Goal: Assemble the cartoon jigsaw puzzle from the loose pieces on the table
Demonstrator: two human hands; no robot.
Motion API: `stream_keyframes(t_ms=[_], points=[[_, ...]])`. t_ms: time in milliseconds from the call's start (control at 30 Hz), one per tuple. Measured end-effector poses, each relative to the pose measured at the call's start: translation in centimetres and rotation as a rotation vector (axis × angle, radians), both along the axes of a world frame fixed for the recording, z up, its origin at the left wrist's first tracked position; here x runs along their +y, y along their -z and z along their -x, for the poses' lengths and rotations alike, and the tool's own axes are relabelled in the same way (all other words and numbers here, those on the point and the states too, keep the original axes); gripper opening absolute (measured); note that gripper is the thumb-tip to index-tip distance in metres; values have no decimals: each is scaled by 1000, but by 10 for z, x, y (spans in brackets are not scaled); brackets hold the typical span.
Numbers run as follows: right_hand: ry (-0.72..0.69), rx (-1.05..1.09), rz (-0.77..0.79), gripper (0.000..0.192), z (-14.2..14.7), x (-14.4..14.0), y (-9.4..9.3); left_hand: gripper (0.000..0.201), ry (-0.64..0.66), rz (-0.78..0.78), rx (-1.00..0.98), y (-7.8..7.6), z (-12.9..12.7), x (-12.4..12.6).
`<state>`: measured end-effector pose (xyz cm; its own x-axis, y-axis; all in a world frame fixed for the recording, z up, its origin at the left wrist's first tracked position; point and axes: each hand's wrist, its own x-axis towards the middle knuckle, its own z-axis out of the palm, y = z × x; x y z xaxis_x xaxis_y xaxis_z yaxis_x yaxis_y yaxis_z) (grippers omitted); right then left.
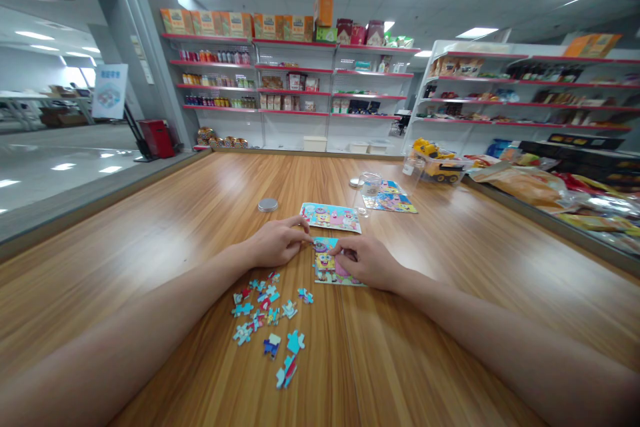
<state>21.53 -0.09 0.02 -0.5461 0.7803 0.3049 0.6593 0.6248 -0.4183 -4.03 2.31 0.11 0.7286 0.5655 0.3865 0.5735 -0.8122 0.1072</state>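
A partly joined cartoon jigsaw puzzle (325,277) lies on the wooden table between my hands. My left hand (280,241) is at its upper left corner, with thumb and fingers drawn together; what they pinch, if anything, is too small to make out. My right hand (370,261) rests over the puzzle's right side, hiding part of it. Its fingers are bent and apart, with the fingertips touching the yellow character. Loose puzzle pieces (269,293) are scattered to the left and nearer to me. Just beyond the puzzle lies a picture card (330,216) with a similar scene.
A round metal lid (268,205) lies at the left of the card. Behind it to the right are a clear jar (370,185), another puzzle picture (395,201) and a plastic bin (440,170) with yellow toy vehicles. Bagged goods (530,190) lie beyond the right table edge.
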Motion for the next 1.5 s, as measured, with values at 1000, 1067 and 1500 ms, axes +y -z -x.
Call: stream_keyframes(t_ms=[1000, 1067, 1500], points=[[4, -22, -5, 21, 0, 1, 1, 30, -95, 16, 80, -6, -15, -7], [6, -39, -12, 23, 0, 0, 0, 30, -100, 36, 29, -3, -15, -7], [-29, -219, -127, 41, 3, -4, -7, 28, -272, 135, -114, 5, -17, -4]])
